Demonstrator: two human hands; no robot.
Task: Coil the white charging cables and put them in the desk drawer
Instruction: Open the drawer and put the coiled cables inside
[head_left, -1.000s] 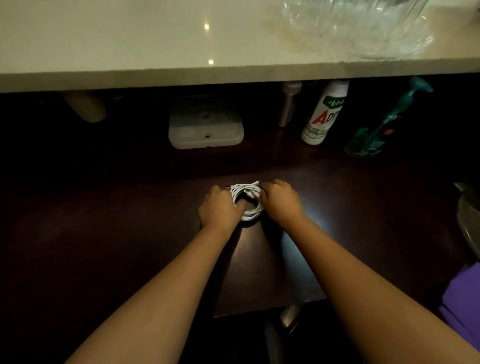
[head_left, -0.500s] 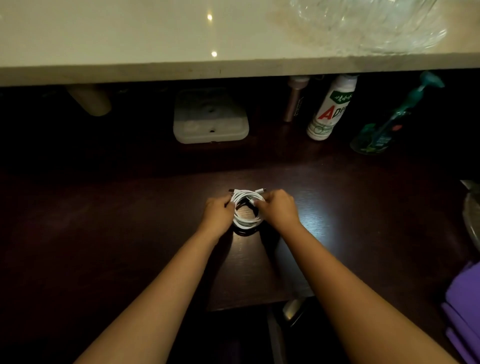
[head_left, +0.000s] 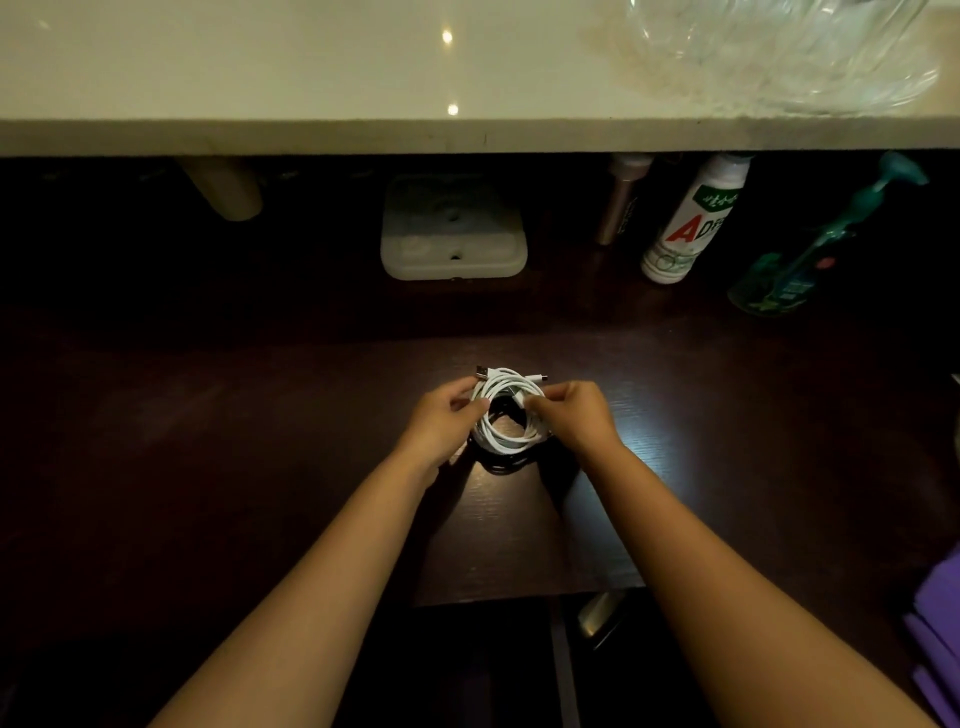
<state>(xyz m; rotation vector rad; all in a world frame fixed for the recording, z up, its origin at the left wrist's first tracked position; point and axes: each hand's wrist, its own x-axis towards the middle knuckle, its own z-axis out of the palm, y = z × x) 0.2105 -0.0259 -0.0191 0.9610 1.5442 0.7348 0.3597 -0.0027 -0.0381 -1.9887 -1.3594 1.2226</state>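
Observation:
A white charging cable (head_left: 506, 439), wound into a small round coil, sits on the dark wooden desk (head_left: 727, 415) at the middle of the view. Its two plugs stick out at the coil's far side. My left hand (head_left: 444, 423) pinches the coil's left edge and my right hand (head_left: 574, 415) pinches its right edge. Both hands rest low over the desk surface. A metal handle (head_left: 597, 616) shows below the desk's front edge; the drawer itself is in darkness.
A pale shelf (head_left: 311, 78) overhangs the back, with a clear glass bowl (head_left: 779, 52) on it. Under it stand a translucent lidded box (head_left: 452, 228), a white bottle (head_left: 691, 223), a slim metallic tube (head_left: 621, 202) and a teal pump bottle (head_left: 810, 254). Purple cloth (head_left: 935, 649) lies at right.
Both hands have loosened from covering the coil to pinching its sides, so more of the coil and its hollow middle shows. The coil stays in the same spot on the desk.

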